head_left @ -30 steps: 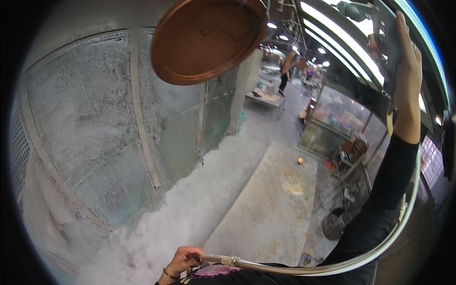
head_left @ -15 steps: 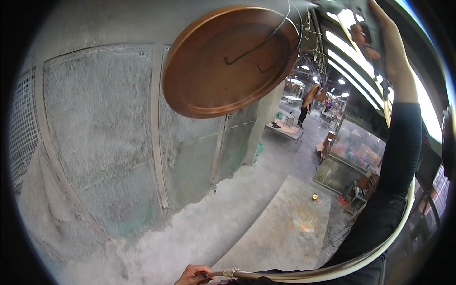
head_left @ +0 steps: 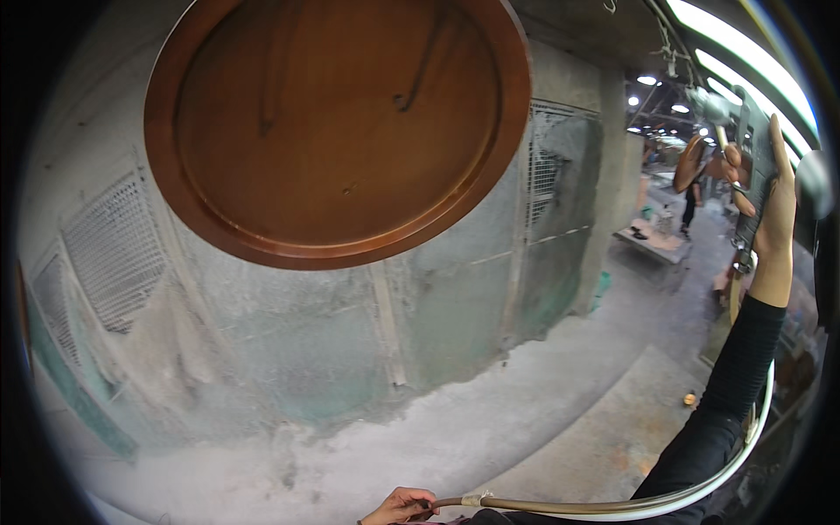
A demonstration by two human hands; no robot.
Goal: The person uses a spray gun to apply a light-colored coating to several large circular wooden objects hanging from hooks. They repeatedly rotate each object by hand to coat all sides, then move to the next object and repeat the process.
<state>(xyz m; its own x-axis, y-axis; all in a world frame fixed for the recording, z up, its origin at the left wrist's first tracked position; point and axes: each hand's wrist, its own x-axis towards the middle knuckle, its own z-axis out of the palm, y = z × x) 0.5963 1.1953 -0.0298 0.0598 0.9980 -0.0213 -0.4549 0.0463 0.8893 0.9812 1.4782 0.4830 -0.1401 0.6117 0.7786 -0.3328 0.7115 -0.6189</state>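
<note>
A large round brown panel (head_left: 341, 131) with a raised rim hangs at the upper middle, its top cut off by the picture's edge. At the upper right, my right hand (head_left: 774, 210) is raised and wrapped round a spray gun (head_left: 751, 144), apart from the panel. Its fingers show curled at the front of the grip. Down at the lower edge, my left hand (head_left: 402, 505) is closed on a brown and white hose (head_left: 577, 509). The hose runs right, then curves up along my right arm.
Whitish, coated booth panels (head_left: 328, 350) and grilles (head_left: 118, 254) stand behind the brown panel. Pale residue covers the floor (head_left: 490, 411). A flat board (head_left: 604, 429) lies at lower right. Farther off are a low table (head_left: 656, 245), a person (head_left: 689, 208) and ceiling lights (head_left: 680, 108).
The view has swung left. The brown panel now faces me more fully and looks larger and higher. My right hand with the spray gun appears lower and farther right; my left hand keeps the hose.
</note>
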